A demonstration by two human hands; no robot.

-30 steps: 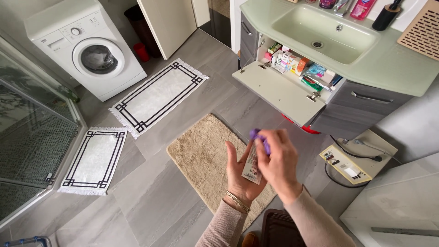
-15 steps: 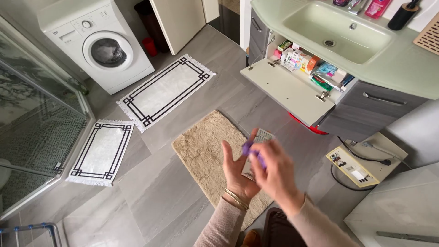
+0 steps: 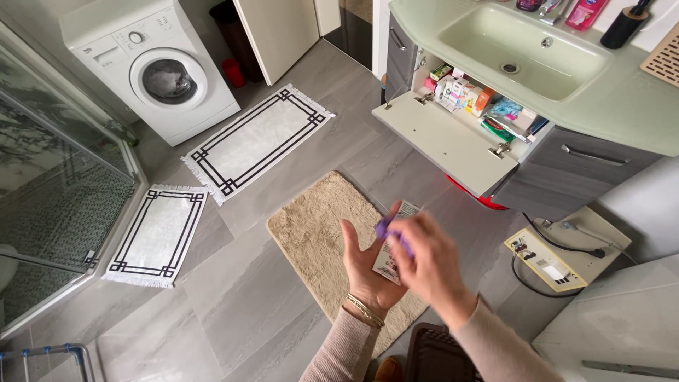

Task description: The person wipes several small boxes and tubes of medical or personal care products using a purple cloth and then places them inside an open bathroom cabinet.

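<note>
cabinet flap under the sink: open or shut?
Open. The cabinet flap hangs folded down flat, and the packets on the shelf behind it are in plain view.

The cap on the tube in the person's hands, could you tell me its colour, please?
Purple cap, clearest in the head view.

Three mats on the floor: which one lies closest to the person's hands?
The beige shaggy mat, directly under the left hand and in front of the sink cabinet. The other two mats are white with black borders, farther off toward the washing machine.
</note>
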